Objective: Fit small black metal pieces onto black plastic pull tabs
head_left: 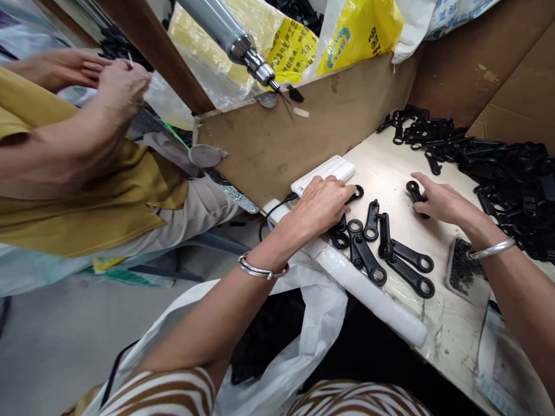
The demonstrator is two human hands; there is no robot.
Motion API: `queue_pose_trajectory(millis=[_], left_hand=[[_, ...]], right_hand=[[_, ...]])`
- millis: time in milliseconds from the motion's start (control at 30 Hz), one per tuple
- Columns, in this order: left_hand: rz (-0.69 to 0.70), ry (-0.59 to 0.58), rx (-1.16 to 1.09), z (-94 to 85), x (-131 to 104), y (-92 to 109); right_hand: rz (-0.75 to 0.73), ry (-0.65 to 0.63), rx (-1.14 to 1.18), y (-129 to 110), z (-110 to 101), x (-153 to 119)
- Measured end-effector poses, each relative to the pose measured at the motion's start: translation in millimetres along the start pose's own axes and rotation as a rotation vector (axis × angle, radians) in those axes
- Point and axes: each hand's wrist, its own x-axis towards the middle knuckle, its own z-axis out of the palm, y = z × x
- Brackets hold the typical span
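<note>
My left hand point(321, 203) is closed around a black ring-ended arm point(358, 193) at the left of the worktop; its ring sticks out past my fingers. Farther right, my right hand point(444, 202) grips another black ring-ended arm point(414, 189) between thumb and fingers, low over the wooden top. Several more black arms point(368, 254) lie loosely between my hands and the front edge, some overlapping. A white power bank point(332, 173) with a black cable rests just behind my left hand. Near my right wrist is a small clear tray point(463, 268) of dark screws.
A large heap of black arms point(511, 173) covers the right back, against cardboard point(511, 81). An electric screwdriver point(243, 49) hangs over the wooden divider point(303, 127). Padding foam point(368, 289) lines the front edge, above a white sack point(321, 312). Another person point(87, 173) works at the left.
</note>
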Motion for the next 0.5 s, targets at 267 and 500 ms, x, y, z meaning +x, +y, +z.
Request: queue_pose_trajectory(millis=[267, 500], left_hand=[[0.045, 0.071, -0.083, 12.2, 5, -3], [0.086, 0.13, -0.281, 12.2, 4, -9]], right_hand=[[0.083, 0.026, 0.768, -8, -6, -42], [-0.154, -0.072, 0.154, 0, -6, -73]])
